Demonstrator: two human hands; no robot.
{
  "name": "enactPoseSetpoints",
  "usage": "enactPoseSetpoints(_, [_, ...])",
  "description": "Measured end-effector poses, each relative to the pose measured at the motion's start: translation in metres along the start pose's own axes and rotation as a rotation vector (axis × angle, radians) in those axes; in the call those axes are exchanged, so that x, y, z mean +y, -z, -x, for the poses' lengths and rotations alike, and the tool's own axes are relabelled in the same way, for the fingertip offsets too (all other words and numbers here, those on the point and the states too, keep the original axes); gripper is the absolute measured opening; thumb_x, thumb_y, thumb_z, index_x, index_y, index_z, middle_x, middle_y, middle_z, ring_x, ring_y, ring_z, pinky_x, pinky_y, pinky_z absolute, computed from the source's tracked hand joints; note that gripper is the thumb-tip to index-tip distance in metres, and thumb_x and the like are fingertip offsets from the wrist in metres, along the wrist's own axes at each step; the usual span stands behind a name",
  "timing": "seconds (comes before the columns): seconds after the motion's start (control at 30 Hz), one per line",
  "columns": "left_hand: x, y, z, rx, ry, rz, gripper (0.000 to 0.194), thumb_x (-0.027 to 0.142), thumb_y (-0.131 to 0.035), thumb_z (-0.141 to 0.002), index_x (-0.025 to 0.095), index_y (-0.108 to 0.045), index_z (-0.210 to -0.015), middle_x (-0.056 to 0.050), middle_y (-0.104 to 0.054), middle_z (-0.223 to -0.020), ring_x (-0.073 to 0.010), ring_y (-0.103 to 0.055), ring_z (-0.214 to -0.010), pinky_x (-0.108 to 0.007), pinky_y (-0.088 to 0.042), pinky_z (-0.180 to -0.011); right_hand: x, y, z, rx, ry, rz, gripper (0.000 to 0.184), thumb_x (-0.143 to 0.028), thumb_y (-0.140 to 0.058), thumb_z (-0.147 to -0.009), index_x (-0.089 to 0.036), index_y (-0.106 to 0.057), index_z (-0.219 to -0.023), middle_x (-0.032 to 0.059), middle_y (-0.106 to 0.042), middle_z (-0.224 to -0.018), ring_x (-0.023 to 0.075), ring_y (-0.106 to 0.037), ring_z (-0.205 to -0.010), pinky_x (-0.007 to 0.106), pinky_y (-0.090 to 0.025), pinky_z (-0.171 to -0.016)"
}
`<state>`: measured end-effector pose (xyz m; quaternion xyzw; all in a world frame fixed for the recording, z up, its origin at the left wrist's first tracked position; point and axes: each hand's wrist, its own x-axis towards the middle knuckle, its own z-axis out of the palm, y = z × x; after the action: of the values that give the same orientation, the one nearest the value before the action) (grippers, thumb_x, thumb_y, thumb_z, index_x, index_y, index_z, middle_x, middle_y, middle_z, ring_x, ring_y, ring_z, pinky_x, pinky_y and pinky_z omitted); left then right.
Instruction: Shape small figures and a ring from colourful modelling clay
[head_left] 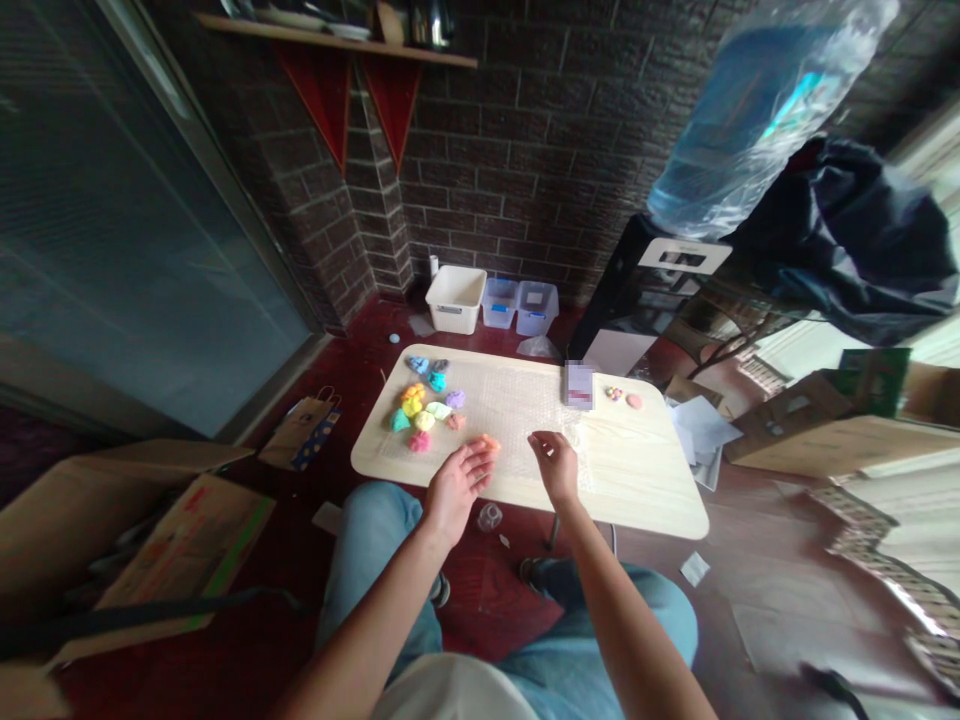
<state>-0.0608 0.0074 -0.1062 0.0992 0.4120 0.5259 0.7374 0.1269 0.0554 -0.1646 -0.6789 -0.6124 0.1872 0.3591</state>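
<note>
Seen from above, two bare hands sit over a sheet of bubble wrap (487, 405) on a pale wooden table (637, 490). The left hand (457, 490) is open, palm down, with its fingers spread and holding nothing. Its fingertips (480, 458) reach an orange clay lump (489, 443), either touching it or just beside it. The lump is small and irregular, and its longer side runs roughly along the table's near edge. The right hand (555, 468) is curled with its fingertips bunched, but whether it pinches something tiny cannot be told.

Left of the hands, clay lumps (420, 415) in blue, yellow, green, purple and pink lie in a loose cluster on the wrap. Near the far edge are a blurred phone (579, 385), tiny clay beads (613, 393) and a pink clay disc (634, 401).

Beyond the table, a white basket (455, 298) and two clear plastic boxes (517, 307) stand on the floor against a brick wall. Their contents cannot be made out.
</note>
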Motion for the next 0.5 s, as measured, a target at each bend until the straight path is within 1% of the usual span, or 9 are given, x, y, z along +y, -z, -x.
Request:
enactPoseSetpoints(0.1, [-0.013, 0.016, 0.003, 0.075, 0.016, -0.088, 0.019, 0.025, -0.057, -0.085, 0.013, -0.070, -0.090, -0.007, -0.072, -0.083, -0.0140, -0.066, -0.074, -0.026, -0.048, -0.073, 0.022, -0.028, -0.010, -0.116, -0.059, 0.095, 0.025, -0.033, -0.058, -0.093, -0.016, -0.061, -0.111, 0.0059, -0.065, -0.108, 0.0170, -0.065, -0.089, 0.037, -0.056, -0.078])
enactPoseSetpoints(0.17, [-0.020, 0.026, 0.004, 0.117, 0.017, -0.141, 0.016, 0.024, -0.061, -0.082, 0.013, -0.070, -0.086, -0.007, -0.072, -0.079, -0.0141, -0.066, -0.070, -0.026, -0.047, -0.070, 0.033, -0.043, -0.011, -0.169, -0.085, 0.160, 0.028, -0.033, -0.058, -0.093, -0.016, -0.060, -0.116, 0.0074, -0.064, -0.114, 0.0187, -0.065, -0.094, 0.039, -0.056, -0.081])
enactPoseSetpoints(0.23, [-0.026, 0.034, 0.005, 0.149, 0.016, -0.182, 0.014, 0.024, -0.064, -0.079, 0.013, -0.070, -0.084, -0.007, -0.072, -0.077, -0.0143, -0.066, -0.068, -0.026, -0.047, -0.068, 0.041, -0.053, -0.011, -0.197, -0.103, 0.228, 0.029, -0.033, -0.058, -0.093, -0.017, -0.059, -0.118, 0.0079, -0.063, -0.117, 0.0199, -0.064, -0.098, 0.040, -0.055, -0.083])
enactPoseSetpoints(0.37, [-0.031, 0.043, 0.004, 0.178, 0.022, -0.230, 0.014, 0.025, -0.068, -0.075, 0.014, -0.070, -0.082, -0.007, -0.073, -0.076, -0.0147, -0.067, -0.067, -0.025, -0.047, -0.066, 0.050, -0.063, -0.008, -0.210, -0.120, 0.348, 0.030, -0.033, -0.058, -0.093, -0.017, -0.059, -0.119, 0.0085, -0.061, -0.121, 0.0214, -0.063, -0.103, 0.043, -0.054, -0.087])
enactPoseSetpoints(0.5, [-0.033, 0.044, 0.003, 0.178, 0.031, -0.256, 0.013, 0.025, -0.067, -0.075, 0.015, -0.070, -0.082, -0.007, -0.073, -0.075, -0.0142, -0.066, -0.066, -0.025, -0.048, -0.066, 0.052, -0.066, -0.005, -0.217, -0.107, 0.418, 0.031, -0.033, -0.058, -0.093, -0.017, -0.058, -0.119, 0.0086, -0.061, -0.122, 0.0219, -0.062, -0.104, 0.044, -0.053, -0.088])
